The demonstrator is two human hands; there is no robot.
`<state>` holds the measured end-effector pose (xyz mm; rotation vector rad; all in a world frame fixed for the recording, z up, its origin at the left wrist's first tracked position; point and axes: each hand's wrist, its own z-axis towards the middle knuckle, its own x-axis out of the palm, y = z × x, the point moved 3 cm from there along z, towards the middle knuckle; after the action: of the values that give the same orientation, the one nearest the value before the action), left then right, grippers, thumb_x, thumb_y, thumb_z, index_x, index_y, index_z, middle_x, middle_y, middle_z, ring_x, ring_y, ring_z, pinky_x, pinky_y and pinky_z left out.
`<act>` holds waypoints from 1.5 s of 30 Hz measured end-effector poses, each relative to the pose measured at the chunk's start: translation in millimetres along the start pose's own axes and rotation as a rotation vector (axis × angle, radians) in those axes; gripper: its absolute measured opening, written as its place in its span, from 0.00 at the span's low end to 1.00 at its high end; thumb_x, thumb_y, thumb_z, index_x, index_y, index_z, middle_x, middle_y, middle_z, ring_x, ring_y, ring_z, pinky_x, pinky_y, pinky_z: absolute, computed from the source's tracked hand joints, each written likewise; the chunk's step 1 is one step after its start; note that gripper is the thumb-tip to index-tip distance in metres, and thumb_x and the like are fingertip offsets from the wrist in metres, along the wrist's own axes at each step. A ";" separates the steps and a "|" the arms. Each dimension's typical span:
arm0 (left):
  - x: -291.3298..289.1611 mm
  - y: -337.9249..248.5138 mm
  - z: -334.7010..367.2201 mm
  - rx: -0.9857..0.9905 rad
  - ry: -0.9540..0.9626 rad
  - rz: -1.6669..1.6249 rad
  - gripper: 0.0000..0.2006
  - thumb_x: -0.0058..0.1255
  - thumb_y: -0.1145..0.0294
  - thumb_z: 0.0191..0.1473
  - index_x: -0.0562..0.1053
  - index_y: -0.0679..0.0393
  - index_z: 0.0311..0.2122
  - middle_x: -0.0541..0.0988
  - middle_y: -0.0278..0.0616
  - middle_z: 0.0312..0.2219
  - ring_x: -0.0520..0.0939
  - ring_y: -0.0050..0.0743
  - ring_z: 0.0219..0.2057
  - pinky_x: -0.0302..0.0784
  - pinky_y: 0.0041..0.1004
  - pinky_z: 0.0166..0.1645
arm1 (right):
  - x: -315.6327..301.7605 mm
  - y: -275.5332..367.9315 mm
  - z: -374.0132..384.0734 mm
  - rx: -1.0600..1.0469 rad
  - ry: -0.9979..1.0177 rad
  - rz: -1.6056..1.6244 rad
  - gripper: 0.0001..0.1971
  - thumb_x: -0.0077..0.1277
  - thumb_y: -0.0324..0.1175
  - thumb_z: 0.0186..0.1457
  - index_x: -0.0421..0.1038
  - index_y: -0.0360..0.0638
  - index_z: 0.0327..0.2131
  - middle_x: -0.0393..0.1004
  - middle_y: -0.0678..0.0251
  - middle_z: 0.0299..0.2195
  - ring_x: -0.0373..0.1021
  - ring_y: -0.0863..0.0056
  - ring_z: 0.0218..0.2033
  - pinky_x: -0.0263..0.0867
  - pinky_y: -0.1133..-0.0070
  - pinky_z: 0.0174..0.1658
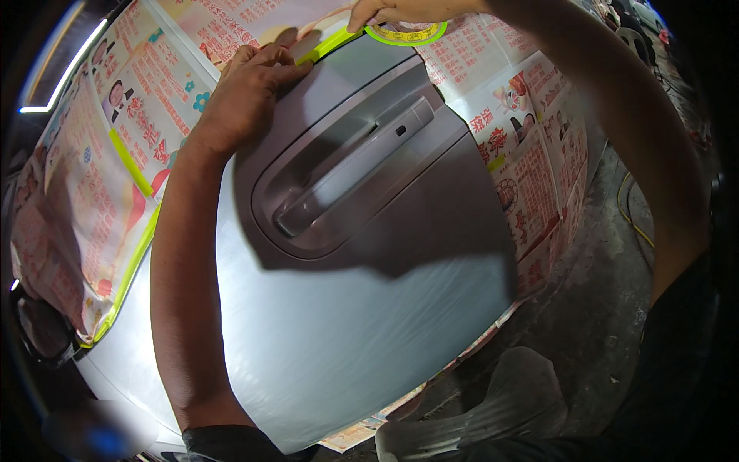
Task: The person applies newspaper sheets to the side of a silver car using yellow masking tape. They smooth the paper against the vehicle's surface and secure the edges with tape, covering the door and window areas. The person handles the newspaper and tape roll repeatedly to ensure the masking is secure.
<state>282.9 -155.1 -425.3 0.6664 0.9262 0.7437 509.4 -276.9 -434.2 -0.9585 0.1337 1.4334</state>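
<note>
A bright yellow-green strip of masking tape (332, 45) runs along the upper edge of a silver-grey vehicle panel (346, 331). At the strip's left end, my left hand (245, 96) is closed, its thumb and fingers on the tape. My right hand (400, 9) is closed at the top of the view, gripping the strip where it leaves the tape roll (408, 35); part of the roll is hidden by this hand. Below both hands, a long door handle (362, 165) sits in a rounded recess of the panel, under the shadow of my arms.
Printed masking paper (154, 100) covers the surface left of and above the panel, edged with yellow-green tape. More printed paper (531, 169) hangs on the right. A yellow cable (633, 219) lies on the dark floor (593, 308). A dark mirror-like part (42, 327) stands at far left.
</note>
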 end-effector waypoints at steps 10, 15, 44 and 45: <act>3.5 -8.6 15.8 -0.041 0.022 -0.208 0.15 0.49 0.79 0.60 0.79 0.61 0.51 0.77 0.46 0.47 0.78 0.47 0.51 0.73 0.36 0.58 | 11.0 12.3 -21.6 0.008 -0.094 -0.344 0.13 0.47 0.39 0.61 0.81 0.56 0.44 0.78 0.60 0.38 0.78 0.54 0.38 0.74 0.62 0.41; 3.9 -11.0 14.5 -0.051 0.011 -0.198 0.14 0.50 0.76 0.63 0.78 0.61 0.52 0.78 0.48 0.47 0.79 0.46 0.52 0.73 0.35 0.58 | 10.0 16.7 -23.5 0.090 -0.095 -0.329 0.13 0.47 0.42 0.63 0.80 0.54 0.43 0.78 0.59 0.38 0.78 0.55 0.37 0.74 0.62 0.39; 9.6 -24.2 17.0 -0.057 -0.032 -0.111 0.17 0.48 0.78 0.60 0.78 0.61 0.53 0.77 0.52 0.45 0.77 0.50 0.49 0.72 0.40 0.58 | 17.7 17.2 -10.7 0.085 -0.138 -0.392 0.20 0.49 0.45 0.63 0.76 0.33 0.35 0.79 0.52 0.29 0.79 0.53 0.32 0.76 0.61 0.35; 9.2 -24.1 17.3 -0.061 -0.031 -0.111 0.17 0.48 0.77 0.61 0.78 0.61 0.53 0.77 0.52 0.45 0.78 0.50 0.49 0.72 0.40 0.58 | 17.0 17.8 -10.3 0.095 -0.138 -0.377 0.20 0.49 0.45 0.63 0.77 0.33 0.35 0.79 0.52 0.29 0.79 0.53 0.32 0.76 0.61 0.35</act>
<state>308.2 -164.7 -440.4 0.5669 0.9017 0.6583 502.0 -273.0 -459.6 -0.7575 -0.0782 1.1290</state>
